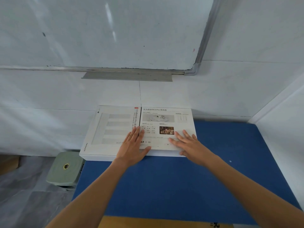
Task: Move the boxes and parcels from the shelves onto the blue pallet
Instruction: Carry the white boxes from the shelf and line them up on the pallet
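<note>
Two flat white router boxes lie side by side at the far left corner of the blue pallet (pixel 213 170), against the white wall. The left box (pixel 108 129) shows a faint product picture. The right box (pixel 166 119) shows printed text and a small photo. My left hand (pixel 133 145) lies flat with straight fingers across the seam between the two boxes. My right hand (pixel 187 143) rests flat on the near right corner of the right box, fingers spread. Neither hand grips anything.
A green stool (pixel 65 168) stands on the grey floor just left of the pallet. A whiteboard (pixel 98 33) hangs on the wall above. A brown cardboard piece (pixel 148 222) shows at the bottom edge. A white wall closes off the right side.
</note>
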